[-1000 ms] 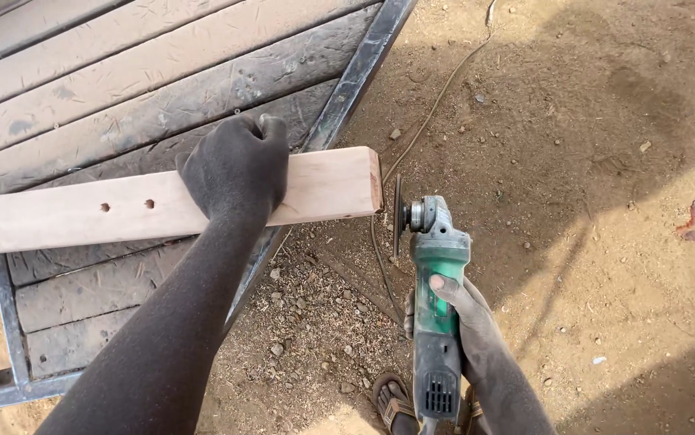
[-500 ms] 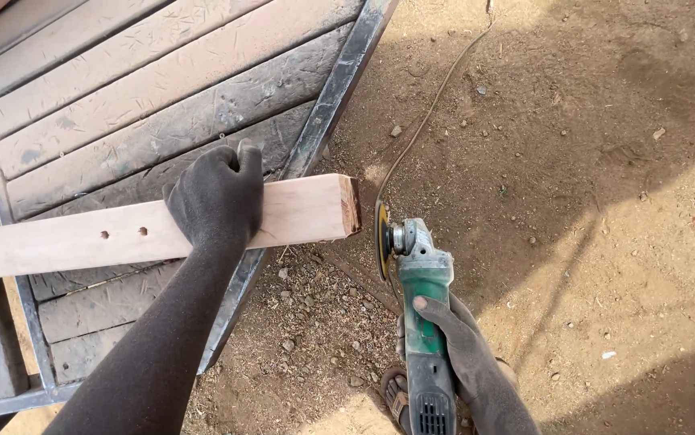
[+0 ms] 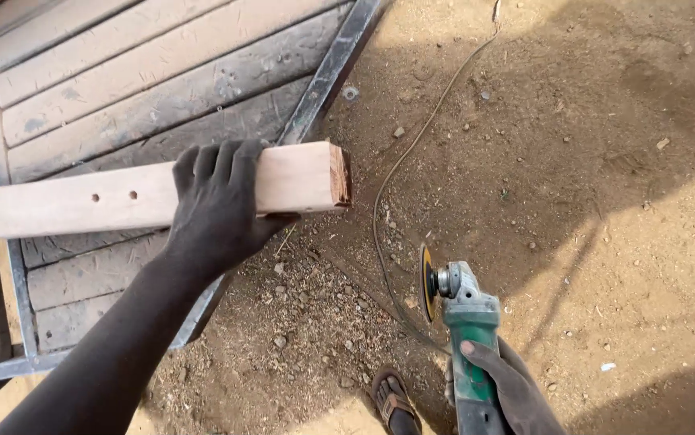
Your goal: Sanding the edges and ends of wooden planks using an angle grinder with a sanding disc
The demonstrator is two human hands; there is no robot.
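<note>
The left hand point(image 3: 217, 211) lay over a pale wooden beam point(image 3: 122, 197), its grip wrapped around the wood near the cut end: the fingers curled over the top edge and the thumb tucked under the lower edge. The beam ran almost level from the left border of the view to a rough, reddish sawn end face point(image 3: 339, 173) just right of the hand. Two small drilled holes point(image 3: 114, 196) sat side by side in its broad face, a little left of the hand. The beam rested across a grey plank surface point(image 3: 146, 89) edged by a dark metal frame point(image 3: 327, 80), and its cut end stuck out past that frame over the bare ground.

The right hand point(image 3: 504, 391) held a green angle grinder point(image 3: 468, 338) low in the view, its grip closed around the tool's body with the thumb on top. The grinder's yellowish disc point(image 3: 426, 283) stood on edge, facing left, below and to the right of the beam's end and well apart from it. A thin power cord point(image 3: 412, 153) snaked over the sandy, pebble-strewn dirt ground point(image 3: 589, 161) from the top of the view toward the grinder. A sandalled foot point(image 3: 394, 401) stood on the dirt just left of the grinder's handle.
</note>
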